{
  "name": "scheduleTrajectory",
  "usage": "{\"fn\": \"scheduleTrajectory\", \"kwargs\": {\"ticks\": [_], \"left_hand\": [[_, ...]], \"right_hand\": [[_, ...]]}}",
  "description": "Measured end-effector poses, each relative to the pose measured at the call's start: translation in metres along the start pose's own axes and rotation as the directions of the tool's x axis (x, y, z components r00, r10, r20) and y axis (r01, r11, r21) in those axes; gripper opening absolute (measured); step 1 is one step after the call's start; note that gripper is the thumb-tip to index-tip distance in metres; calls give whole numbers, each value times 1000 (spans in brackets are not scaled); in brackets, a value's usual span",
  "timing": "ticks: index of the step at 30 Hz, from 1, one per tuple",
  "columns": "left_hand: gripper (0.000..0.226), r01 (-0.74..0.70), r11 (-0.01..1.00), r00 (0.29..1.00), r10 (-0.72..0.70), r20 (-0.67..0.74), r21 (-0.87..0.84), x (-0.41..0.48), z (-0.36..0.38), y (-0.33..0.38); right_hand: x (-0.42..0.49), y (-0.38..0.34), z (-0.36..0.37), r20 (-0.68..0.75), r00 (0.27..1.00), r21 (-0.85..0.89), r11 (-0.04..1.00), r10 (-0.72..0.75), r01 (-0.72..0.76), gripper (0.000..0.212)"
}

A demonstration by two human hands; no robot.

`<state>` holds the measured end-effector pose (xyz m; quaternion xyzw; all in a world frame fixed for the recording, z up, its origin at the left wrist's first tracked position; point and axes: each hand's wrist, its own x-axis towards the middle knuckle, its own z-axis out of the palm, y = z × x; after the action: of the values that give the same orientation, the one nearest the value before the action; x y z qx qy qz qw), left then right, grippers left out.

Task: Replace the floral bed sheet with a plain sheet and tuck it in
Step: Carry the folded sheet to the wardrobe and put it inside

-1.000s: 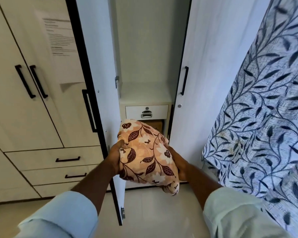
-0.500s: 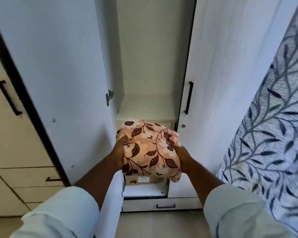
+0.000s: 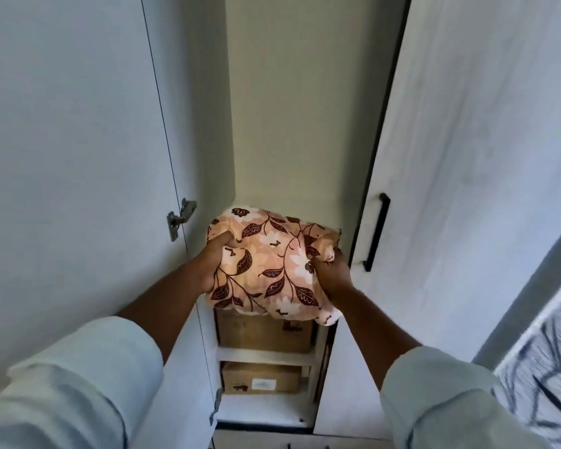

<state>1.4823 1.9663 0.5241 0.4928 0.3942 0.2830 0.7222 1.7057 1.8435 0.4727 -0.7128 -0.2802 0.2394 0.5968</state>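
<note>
Narrow wardrobe bay behind floral sheet

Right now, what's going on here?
A person stands at an open wardrobe, gripping a bundled floral sheet with the left hand and the right hand, one on each side. The bundle is at the front of an upper shelf; whether it already rests there can't be told. Below it, an upper cardboard box and a lower cardboard box sit on separate shelves. No plain sheet is in view.
</note>
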Motion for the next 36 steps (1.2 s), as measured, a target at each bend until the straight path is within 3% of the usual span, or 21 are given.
{"fn": "scheduleTrajectory", "kwargs": {"ticks": [5, 8, 10, 13, 15, 17, 19, 21, 23, 25, 27, 36], "left_hand": [[81, -70, 996, 998, 70, -3, 48, 108, -12, 29], [67, -91, 996, 995, 92, -37, 22, 149, -1, 61], [71, -124, 992, 984, 126, -129, 27, 170, 9, 76], [95, -41, 962, 919, 142, -369, 269, 202, 11, 67], [108, 63, 845, 880, 204, -429, 531, 222, 5, 50], [121, 168, 692, 831, 284, -478, 702, 229, 4, 32], [109, 136, 533, 788, 453, -417, 835, 231, 14, 11], [91, -4, 304, 800, 573, -179, 953, 230, 26, -9], [80, -78, 118, 849, 528, 4, 990, 238, 30, -31], [83, -54, 97, 913, 408, 10, 994, 247, 25, -40], [87, -54, 106, 933, 360, 12, 993, 255, 20, -44], [88, -114, 102, 891, 450, 56, 988, 298, 4, -38]], "right_hand": [[78, -24, 30, -87, 994, -63, 996, -63, 57, 74], [127, -48, 45, -160, 978, -113, 987, -133, 116, 72], [155, -57, 52, -225, 957, -184, 972, -185, 145, 66], [184, -55, 58, -357, 896, -521, 853, -264, 44, 63], [198, -39, 65, -366, 895, -676, 734, -256, -66, 70], [203, -19, 73, -324, 915, -725, 684, -240, -78, 73], [203, 1, 85, -271, 941, -744, 665, -202, -71, 75], [198, 19, 97, -230, 963, -727, 682, -141, -74, 74], [193, 37, 103, -202, 969, -738, 673, -143, -54, 71], [193, 48, 104, -196, 956, -778, 628, -220, -15, 69], [198, 54, 103, -188, 945, -794, 607, -268, 14, 67], [230, 62, 120, -199, 942, -810, 587, -269, -3, 68]]}}
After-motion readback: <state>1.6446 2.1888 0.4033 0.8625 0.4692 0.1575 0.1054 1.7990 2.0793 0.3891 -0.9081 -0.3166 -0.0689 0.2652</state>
